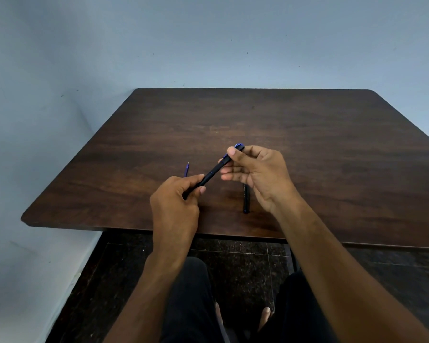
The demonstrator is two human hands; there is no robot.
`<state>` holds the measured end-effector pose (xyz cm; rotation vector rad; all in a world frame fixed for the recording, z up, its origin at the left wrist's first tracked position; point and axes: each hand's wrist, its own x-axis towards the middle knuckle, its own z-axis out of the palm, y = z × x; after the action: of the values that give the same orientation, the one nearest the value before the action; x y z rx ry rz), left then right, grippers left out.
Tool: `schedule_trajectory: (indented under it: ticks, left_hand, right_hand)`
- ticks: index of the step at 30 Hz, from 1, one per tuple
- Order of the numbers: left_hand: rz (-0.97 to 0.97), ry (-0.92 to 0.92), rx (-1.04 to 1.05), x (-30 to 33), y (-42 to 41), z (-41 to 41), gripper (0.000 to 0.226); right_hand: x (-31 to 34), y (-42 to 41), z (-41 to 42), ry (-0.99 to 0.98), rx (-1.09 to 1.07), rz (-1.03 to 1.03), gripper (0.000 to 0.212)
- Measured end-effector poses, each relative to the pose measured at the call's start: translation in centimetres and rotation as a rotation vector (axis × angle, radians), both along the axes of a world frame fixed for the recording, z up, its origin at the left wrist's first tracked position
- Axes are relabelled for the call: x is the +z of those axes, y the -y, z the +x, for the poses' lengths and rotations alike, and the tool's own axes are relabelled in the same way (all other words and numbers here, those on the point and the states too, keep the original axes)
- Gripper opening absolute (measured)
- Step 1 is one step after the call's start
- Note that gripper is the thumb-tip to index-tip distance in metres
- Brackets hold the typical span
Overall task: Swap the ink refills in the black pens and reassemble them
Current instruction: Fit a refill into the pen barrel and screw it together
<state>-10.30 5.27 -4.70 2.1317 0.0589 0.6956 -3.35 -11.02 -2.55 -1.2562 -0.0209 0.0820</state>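
**Inspector:** Item under examination?

**Assistant:** A black pen (212,173), slim, matt barrel, with a thin blue ring partway along it and a blue part at its far end. It is held above the wooden table (332,149), clear of the surface, between both hands.

**Inspector:** Orientation?

**Assistant:** Long axis runs diagonally: near end low and to the left, far end higher and to the right, pointing away from the person. The blue end is the far, right one.

**Inspector:** State of the hands?

**Assistant:** The left hand (175,206) is curled round the near end of the barrel, thumb and forefinger pinching it. The right hand (255,174) pinches the far, blue end between thumb and fingertips, the other fingers bent loosely beneath. Whether the blue piece is seated or parted from the barrel, I cannot tell; the thumb covers the join.

**Inspector:** Other items?

**Assistant:** A second black pen (246,204) lies flat on the table just beside the right wrist, long axis roughly front to back, its far end hidden behind the hand. A thin blue refill (186,170) lies on the table just beyond the left hand, tip pointing away, its near part hidden by the knuckles.
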Motion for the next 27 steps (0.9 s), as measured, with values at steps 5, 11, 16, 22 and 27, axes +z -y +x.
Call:
schedule_trajectory:
  ticks: [5,11,16,22,27]
  left_hand:
    - [0.011,0.007,-0.017,0.3,0.4,-0.2,0.027]
    - [-0.045,-0.041,-0.041,0.5,0.9,-0.3,0.024]
    - [-0.036,-0.021,-0.023,0.4,1.2,-0.3,0.022]
    - [-0.077,-0.048,0.001,0.3,1.5,-0.5,0.022]
    - [-0.105,-0.047,0.025,0.0,1.5,-0.8,0.024]
  right_hand:
    - [-0.4,-0.1,-0.4,-0.019,0.042,0.009,0.015]
    - [-0.6,-0.2,-0.8,-0.010,0.042,-0.006,0.011]
    - [-0.5,-0.8,-0.9,0.009,0.001,-0.047,0.014]
    - [-0.2,-1.2,-1.1,0.028,-0.026,-0.121,0.015]
    - [-0.3,-1.4,-1.2,0.031,-0.012,-0.137,0.014]
